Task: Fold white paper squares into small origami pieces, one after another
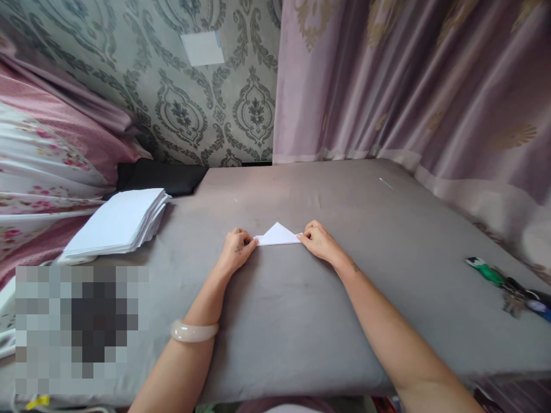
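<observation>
A small folded sheet of white paper (279, 235) lies near the middle of the grey cloth-covered table (284, 321). Its top rises to a triangular point, and a narrow strip runs along the lower edge. My left hand (238, 248) pinches the strip's left end between thumb and fingers. At the right end, my right hand (317, 240) pinches the paper the same way. Both hands rest low over the cloth, and the fingertips partly hide the paper's two ends. A pale bangle (194, 331) circles my left wrist.
On the left stands a stack of white paper (118, 221), in front of a black flat case (161, 176). Keys with a green tag (491, 274) lie at the right edge. A thin white stick (386, 183) is at the back right. Curtains (344, 86) hang behind the table.
</observation>
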The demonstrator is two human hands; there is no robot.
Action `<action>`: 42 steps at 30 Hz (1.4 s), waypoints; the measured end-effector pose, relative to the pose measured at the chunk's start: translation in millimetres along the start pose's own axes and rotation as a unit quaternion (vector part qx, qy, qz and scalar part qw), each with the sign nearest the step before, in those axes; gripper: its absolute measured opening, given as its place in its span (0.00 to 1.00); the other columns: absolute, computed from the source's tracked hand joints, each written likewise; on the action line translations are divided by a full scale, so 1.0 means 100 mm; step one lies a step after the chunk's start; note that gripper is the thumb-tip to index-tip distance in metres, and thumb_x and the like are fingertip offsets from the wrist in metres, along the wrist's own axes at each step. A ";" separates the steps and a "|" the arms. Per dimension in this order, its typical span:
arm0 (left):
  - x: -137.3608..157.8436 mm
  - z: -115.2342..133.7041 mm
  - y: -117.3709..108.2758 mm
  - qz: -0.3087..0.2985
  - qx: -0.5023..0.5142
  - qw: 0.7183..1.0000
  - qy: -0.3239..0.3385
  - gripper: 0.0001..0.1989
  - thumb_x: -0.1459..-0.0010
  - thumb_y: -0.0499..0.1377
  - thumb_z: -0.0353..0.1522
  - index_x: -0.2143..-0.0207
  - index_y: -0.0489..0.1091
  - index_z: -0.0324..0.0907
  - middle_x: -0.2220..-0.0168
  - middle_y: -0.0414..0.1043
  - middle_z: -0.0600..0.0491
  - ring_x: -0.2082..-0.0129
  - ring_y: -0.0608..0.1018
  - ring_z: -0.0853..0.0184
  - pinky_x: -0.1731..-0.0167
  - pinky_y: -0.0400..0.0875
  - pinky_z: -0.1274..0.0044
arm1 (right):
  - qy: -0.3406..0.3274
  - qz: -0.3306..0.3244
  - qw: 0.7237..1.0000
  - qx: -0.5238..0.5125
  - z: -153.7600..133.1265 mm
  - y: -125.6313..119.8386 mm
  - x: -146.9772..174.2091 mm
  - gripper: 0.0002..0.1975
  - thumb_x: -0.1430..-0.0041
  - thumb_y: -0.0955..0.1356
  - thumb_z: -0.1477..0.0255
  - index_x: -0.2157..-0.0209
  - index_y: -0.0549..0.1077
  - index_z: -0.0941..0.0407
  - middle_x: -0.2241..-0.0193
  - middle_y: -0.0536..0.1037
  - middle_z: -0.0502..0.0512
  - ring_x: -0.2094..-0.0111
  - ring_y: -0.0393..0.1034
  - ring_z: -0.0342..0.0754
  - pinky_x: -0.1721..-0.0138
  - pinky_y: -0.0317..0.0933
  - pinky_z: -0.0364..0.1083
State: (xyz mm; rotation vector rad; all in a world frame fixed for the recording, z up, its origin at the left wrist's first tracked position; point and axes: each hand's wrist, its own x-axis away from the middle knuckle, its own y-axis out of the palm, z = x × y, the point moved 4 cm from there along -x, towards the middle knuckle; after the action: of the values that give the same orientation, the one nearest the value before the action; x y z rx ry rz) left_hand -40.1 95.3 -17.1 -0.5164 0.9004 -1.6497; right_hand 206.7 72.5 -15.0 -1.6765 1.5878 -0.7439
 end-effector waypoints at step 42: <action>0.25 0.64 0.24 -0.106 -0.231 0.942 0.218 0.16 0.40 0.47 0.24 0.53 0.69 0.39 0.52 0.67 0.44 0.52 0.66 0.60 0.51 0.62 0.68 | -0.146 0.030 0.971 0.188 -0.80 0.28 0.43 0.13 0.35 0.57 0.75 0.54 0.69 0.58 0.58 0.70 0.61 0.54 0.63 0.52 0.52 0.58 0.49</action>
State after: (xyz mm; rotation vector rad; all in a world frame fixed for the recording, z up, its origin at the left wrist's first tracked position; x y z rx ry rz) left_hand 14.5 50.9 0.2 -0.5874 1.6318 -1.7842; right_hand 129.3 22.0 7.4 -1.3817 1.2022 -0.6818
